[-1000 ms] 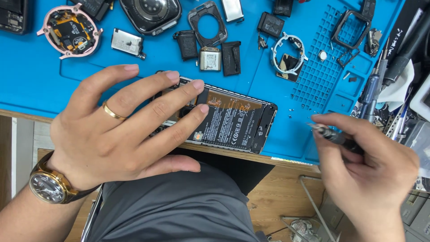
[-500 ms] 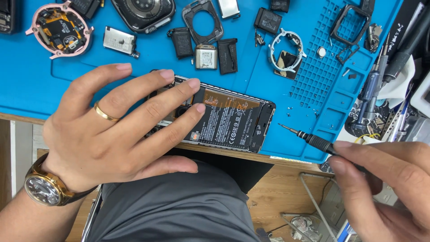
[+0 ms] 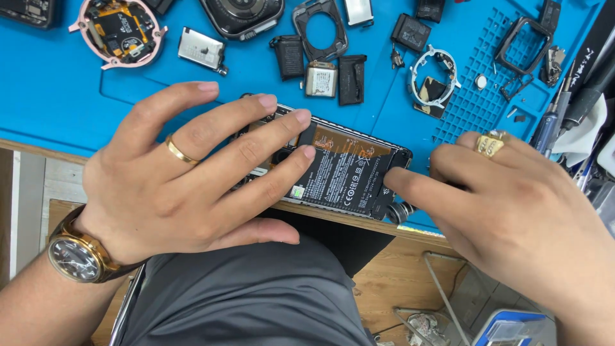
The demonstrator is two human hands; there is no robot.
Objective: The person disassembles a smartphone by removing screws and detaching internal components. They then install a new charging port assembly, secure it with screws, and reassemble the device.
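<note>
Opened phone (image 3: pixel 343 173) with black battery exposed, lying at the near edge of the blue mat (image 3: pixel 57 109) on the bench, partly over the lap. Pinned flat by left hand (image 3: pixel 186 186) from 9 o'clock, grip wide open, fingers spread across the board end, holding nothing. Touched at the 3 o'clock end by right hand (image 3: pixel 512 205), fingers curled down; cannot tell whether closed on anything, only a small metal end (image 3: pixel 402 211) showing below. Seems work at the phone's right end; calls for a steady hold and fine pressure. At 12 o'clock, close by: watch cases (image 3: pixel 243 13), small batteries (image 3: pixel 320 80), loose frames (image 3: pixel 432 77). Tools (image 3: pixel 576 96) crowded at 2 o'clock.
</note>
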